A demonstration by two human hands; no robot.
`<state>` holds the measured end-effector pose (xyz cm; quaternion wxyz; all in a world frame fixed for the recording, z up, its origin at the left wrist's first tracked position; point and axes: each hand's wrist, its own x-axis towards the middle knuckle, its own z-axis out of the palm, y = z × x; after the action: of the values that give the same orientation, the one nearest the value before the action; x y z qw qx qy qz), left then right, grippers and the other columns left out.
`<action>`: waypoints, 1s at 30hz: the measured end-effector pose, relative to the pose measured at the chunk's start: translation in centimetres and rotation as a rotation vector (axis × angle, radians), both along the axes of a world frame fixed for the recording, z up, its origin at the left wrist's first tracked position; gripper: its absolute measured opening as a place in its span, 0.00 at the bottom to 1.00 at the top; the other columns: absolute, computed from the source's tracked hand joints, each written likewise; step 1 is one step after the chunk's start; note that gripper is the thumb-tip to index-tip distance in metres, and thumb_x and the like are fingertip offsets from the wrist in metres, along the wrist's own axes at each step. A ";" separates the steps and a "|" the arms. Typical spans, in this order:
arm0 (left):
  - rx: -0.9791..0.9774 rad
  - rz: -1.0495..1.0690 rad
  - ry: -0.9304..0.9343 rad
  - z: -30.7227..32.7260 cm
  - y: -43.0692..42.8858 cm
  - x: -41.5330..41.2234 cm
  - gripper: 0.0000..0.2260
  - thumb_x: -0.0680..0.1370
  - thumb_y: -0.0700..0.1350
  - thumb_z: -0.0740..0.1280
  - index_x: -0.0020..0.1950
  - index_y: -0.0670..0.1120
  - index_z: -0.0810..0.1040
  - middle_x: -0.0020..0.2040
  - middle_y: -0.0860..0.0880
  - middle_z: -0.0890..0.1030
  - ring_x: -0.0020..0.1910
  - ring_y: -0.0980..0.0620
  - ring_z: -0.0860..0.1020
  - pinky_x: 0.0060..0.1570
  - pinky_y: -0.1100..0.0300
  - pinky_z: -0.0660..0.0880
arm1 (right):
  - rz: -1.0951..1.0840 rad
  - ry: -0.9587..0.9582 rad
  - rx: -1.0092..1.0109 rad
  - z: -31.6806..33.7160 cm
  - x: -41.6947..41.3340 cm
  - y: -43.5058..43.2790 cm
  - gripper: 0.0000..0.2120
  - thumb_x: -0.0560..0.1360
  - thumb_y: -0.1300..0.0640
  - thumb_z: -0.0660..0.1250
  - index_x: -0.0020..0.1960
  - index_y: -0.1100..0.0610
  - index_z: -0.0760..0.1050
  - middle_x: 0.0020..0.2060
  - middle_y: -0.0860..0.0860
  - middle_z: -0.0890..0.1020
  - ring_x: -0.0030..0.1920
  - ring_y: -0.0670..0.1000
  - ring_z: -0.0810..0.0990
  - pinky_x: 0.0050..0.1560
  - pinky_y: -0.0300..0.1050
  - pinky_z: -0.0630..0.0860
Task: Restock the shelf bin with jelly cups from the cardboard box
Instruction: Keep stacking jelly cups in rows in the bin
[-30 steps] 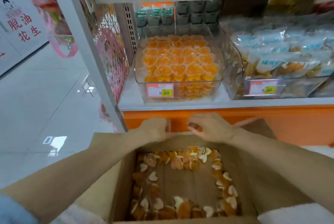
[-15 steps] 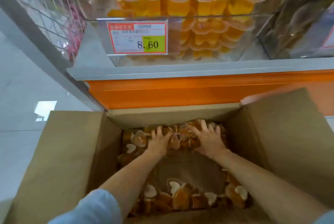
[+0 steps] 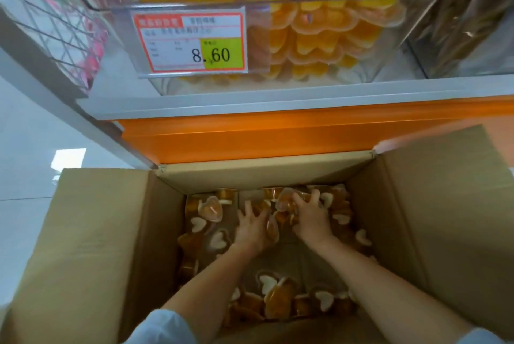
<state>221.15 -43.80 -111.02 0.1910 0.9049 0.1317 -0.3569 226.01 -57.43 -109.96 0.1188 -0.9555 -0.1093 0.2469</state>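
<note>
An open cardboard box (image 3: 91, 246) stands on the floor below the shelf. Heart-shaped orange jelly cups (image 3: 212, 209) lie around its bottom edges. Both my hands are deep in the box at its far side. My left hand (image 3: 251, 228) has its fingers curled around jelly cups. My right hand (image 3: 310, 217) grips a cluster of cups (image 3: 285, 202) between the two hands. Above, the clear shelf bin (image 3: 278, 76) holds stacked orange jelly cups (image 3: 319, 46) behind a price tag (image 3: 190, 43) reading 8.60.
An orange panel (image 3: 278, 135) runs under the grey shelf edge, right behind the box. A second clear bin (image 3: 472, 24) stands to the right. A wire rack (image 3: 55, 32) hangs at the left above the pale floor. The box flaps stand open at both sides.
My view has dropped from the shelf into the box. My hands went from the box's far rim down inside, then drew together and gathered jelly cups at the far side.
</note>
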 end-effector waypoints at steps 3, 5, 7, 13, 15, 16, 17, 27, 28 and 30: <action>-0.023 0.013 -0.039 -0.1 0.0 -0.6 0.37 0.74 0.49 0.69 0.76 0.53 0.51 0.77 0.46 0.40 0.74 0.35 0.47 0.70 0.45 0.60 | -0.040 -0.010 0.061 0.0 -0.8 0.0 0.29 0.71 0.67 0.66 0.67 0.46 0.65 0.66 0.55 0.55 0.64 0.60 0.67 0.62 0.45 0.71; 0.003 -0.029 -0.070 -0.1 0.5 -0.3 0.37 0.73 0.50 0.70 0.76 0.52 0.52 0.76 0.47 0.45 0.73 0.36 0.52 0.69 0.46 0.63 | -0.020 0.005 0.084 0.1 -0.6 -0.3 0.28 0.72 0.67 0.65 0.67 0.46 0.66 0.66 0.55 0.56 0.63 0.58 0.68 0.61 0.42 0.69; 0.027 -0.071 -0.095 0.2 0.7 0.3 0.37 0.72 0.51 0.71 0.75 0.50 0.54 0.75 0.47 0.50 0.70 0.36 0.57 0.67 0.48 0.65 | -0.019 0.009 0.106 0.4 -0.2 -0.4 0.27 0.72 0.68 0.64 0.66 0.46 0.67 0.65 0.54 0.57 0.62 0.56 0.69 0.59 0.40 0.68; -0.033 -0.013 -0.094 2.7 0.8 -0.5 0.33 0.73 0.48 0.71 0.73 0.52 0.59 0.74 0.49 0.53 0.71 0.40 0.58 0.68 0.49 0.65 | -0.054 0.070 0.164 1.4 -0.7 -0.8 0.27 0.73 0.64 0.65 0.67 0.44 0.66 0.66 0.54 0.57 0.62 0.57 0.69 0.62 0.40 0.68; -0.041 -0.024 -0.117 5.0 0.6 -1.1 0.30 0.74 0.49 0.69 0.72 0.52 0.61 0.74 0.49 0.55 0.71 0.40 0.57 0.69 0.49 0.62 | -0.029 0.098 0.172 2.8 -0.9 -1.1 0.28 0.74 0.62 0.65 0.70 0.45 0.64 0.67 0.55 0.59 0.62 0.57 0.70 0.63 0.40 0.68; -0.027 -0.070 -0.133 6.5 0.5 -1.2 0.28 0.75 0.50 0.67 0.72 0.51 0.62 0.74 0.49 0.57 0.73 0.41 0.55 0.70 0.48 0.59 | -0.016 0.114 0.169 3.8 -0.9 -1.3 0.28 0.74 0.61 0.65 0.71 0.47 0.63 0.67 0.57 0.61 0.62 0.57 0.71 0.63 0.41 0.68; -0.012 -0.124 -0.153 8.3 0.3 -1.4 0.26 0.75 0.51 0.66 0.71 0.50 0.64 0.73 0.48 0.59 0.74 0.43 0.53 0.72 0.46 0.56 | -0.005 0.129 0.171 5.0 -0.9 -1.4 0.27 0.75 0.61 0.64 0.72 0.49 0.63 0.67 0.57 0.63 0.63 0.57 0.71 0.63 0.43 0.68; -0.110 -0.234 -0.330 25.6 1.7 -3.3 0.35 0.62 0.63 0.71 0.65 0.50 0.70 0.68 0.49 0.64 0.70 0.47 0.58 0.70 0.50 0.58 | 0.079 -0.001 0.289 21.4 -1.2 -2.8 0.29 0.69 0.70 0.70 0.61 0.46 0.67 0.65 0.52 0.62 0.64 0.56 0.69 0.51 0.45 0.78; -0.123 -0.224 -0.364 27.1 2.0 -3.6 0.36 0.61 0.63 0.71 0.65 0.50 0.70 0.66 0.49 0.65 0.70 0.48 0.58 0.69 0.51 0.60 | 0.094 -0.026 0.321 23.2 -1.3 -2.8 0.29 0.67 0.69 0.71 0.59 0.45 0.67 0.63 0.51 0.63 0.64 0.55 0.67 0.52 0.45 0.77; -0.161 -0.198 -0.451 30.3 2.5 -4.5 0.37 0.59 0.61 0.68 0.65 0.49 0.69 0.65 0.52 0.65 0.70 0.51 0.57 0.67 0.58 0.61 | 0.118 -0.102 0.385 26.8 -1.5 -3.1 0.30 0.63 0.65 0.76 0.54 0.41 0.67 0.61 0.50 0.66 0.61 0.53 0.69 0.48 0.39 0.73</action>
<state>216.69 -41.30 -80.69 0.2512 0.9519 -0.0324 -0.1725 224.51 -60.53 -83.20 0.2788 -0.9184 -0.2163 0.1792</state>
